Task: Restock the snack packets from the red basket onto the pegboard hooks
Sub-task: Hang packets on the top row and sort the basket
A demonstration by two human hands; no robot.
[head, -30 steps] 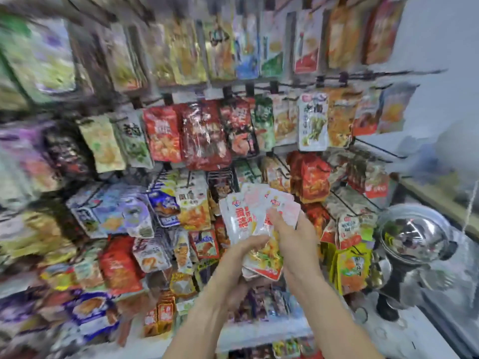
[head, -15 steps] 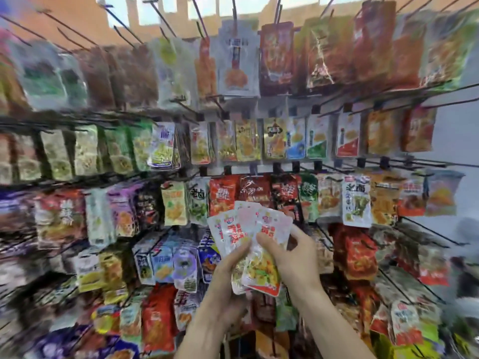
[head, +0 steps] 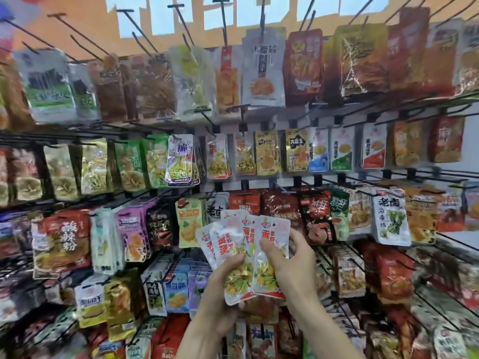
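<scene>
— While both hands are up by the pegboard hooks (head: 223, 24), what do they hold?
— Four snack packets (head: 243, 252), spread like a fan. Left hand (head: 223, 296) pinches the bottoms, right hand (head: 290, 260) grips the front one.
— How do they look?
— Shiny white, red writing, yellow food.

Fanned white snack packets (head: 243, 252), upright before pegboard hooks (head: 223, 27)

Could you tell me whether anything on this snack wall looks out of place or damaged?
Nothing stands out. Packets hang in rows on the hooks; several top hooks are bare. Both hands, left hand and right hand, hold a fan of snack packets.
</scene>
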